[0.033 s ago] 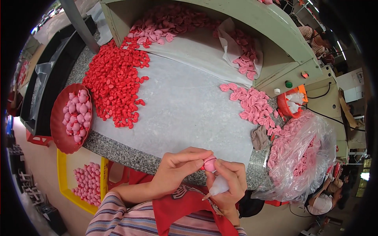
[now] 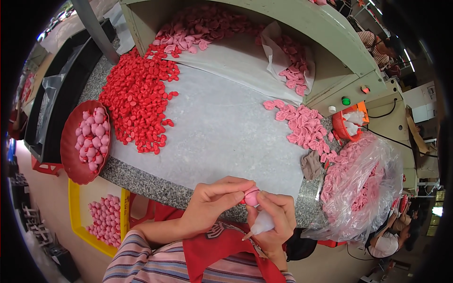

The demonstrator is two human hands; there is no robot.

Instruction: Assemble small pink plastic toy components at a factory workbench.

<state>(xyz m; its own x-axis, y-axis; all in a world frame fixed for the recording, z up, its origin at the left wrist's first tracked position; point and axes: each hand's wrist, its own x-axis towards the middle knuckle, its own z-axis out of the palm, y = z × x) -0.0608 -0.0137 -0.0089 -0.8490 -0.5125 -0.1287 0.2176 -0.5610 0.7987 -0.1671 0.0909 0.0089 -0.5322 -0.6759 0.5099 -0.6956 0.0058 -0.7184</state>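
Bright, even light falls on the pale sheet (image 2: 226,132); the left hand (image 2: 205,200) and right hand (image 2: 279,214) look fairly sharp. Inside the grey-green cabinet (image 2: 339,45) it is dimmer. Glare streaks the clear plastic bag (image 2: 383,191). Strip lights (image 2: 409,60) glow upper right. Fisheye distortion bows the granite table (image 2: 146,180) (black surrounds the round view), and the background softens near the rim.

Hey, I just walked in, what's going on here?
A person is working with both hands at a table. The left hand pinches a small pink and red piece; the right hand steadies it while holding a small whitish bottle. Loose red pieces lie to the left, pink pieces to the right. Pink balls sit in a red bowl and a yellow tray.
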